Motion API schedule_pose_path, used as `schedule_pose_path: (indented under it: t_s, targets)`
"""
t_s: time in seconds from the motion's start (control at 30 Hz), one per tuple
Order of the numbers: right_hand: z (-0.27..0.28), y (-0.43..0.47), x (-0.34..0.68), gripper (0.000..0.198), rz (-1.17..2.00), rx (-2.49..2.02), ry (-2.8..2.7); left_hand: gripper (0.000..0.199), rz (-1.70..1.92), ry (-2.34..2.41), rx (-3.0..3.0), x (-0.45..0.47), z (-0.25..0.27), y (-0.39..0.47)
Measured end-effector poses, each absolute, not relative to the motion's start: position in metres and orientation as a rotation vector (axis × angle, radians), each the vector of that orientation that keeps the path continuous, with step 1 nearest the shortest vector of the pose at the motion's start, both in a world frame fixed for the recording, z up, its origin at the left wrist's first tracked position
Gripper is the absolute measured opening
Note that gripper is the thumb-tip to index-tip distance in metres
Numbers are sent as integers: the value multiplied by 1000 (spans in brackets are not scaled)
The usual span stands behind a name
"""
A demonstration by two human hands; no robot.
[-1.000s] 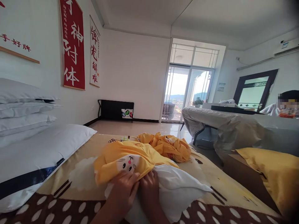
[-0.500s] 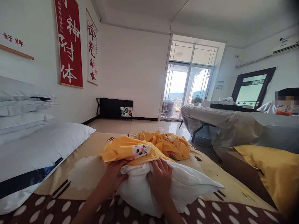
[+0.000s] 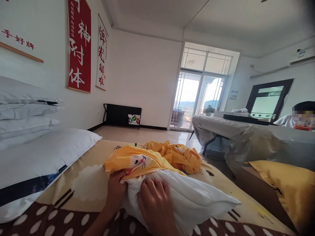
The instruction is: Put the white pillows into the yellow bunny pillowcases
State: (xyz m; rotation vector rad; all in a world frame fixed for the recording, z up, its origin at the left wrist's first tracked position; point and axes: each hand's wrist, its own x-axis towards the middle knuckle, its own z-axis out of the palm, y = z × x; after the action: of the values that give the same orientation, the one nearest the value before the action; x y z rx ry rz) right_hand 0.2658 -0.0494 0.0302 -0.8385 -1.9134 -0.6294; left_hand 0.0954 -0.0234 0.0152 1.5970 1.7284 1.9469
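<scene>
While the left hand (image 3: 116, 187) grips a yellow cover (image 3: 157, 161), the right hand (image 3: 155, 200) clutches 1 white pillow (image 3: 197, 194).

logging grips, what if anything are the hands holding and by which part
The left hand grips the yellow cloth by its near left edge. The right hand lies on the white pillow; whether it grips is unclear.

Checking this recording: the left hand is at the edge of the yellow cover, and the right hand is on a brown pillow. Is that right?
Not quite: the pillow is white, not brown, as the head view shows. The rest stands: the left hand is at the edge of the yellow cover, and the right hand is on the pillow.
</scene>
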Motion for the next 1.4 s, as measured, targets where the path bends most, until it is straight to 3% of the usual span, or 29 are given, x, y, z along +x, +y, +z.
schedule_pose_path:
  t_s: [0.1,0.17,0.4,0.7,1.0,1.23,1.4]
  targets:
    - [27,-61,261,60,-679,-949,-2110,8,2080,1636,1467,97,18,-27]
    - [20,-60,257,69,-667,-1002,-2210,5,2132,1596,1509,99,15,-27]
    - [2,-39,245,33,-479,-1250,-2222,18,2239,1803,2178,107,6,-29]
    - [17,-18,273,12,-398,-1389,-2052,20,1852,1724,2926,139,-2,-43]
    - [28,-25,274,21,-320,-1285,-2040,10,1677,2203,2810,87,-3,-18]
    - [26,-14,284,22,-363,-1349,-1958,37,1640,1515,2514,59,-12,-3]
    - [27,-18,283,24,-361,-1333,-1960,27,1742,1494,2356,72,-10,-4]
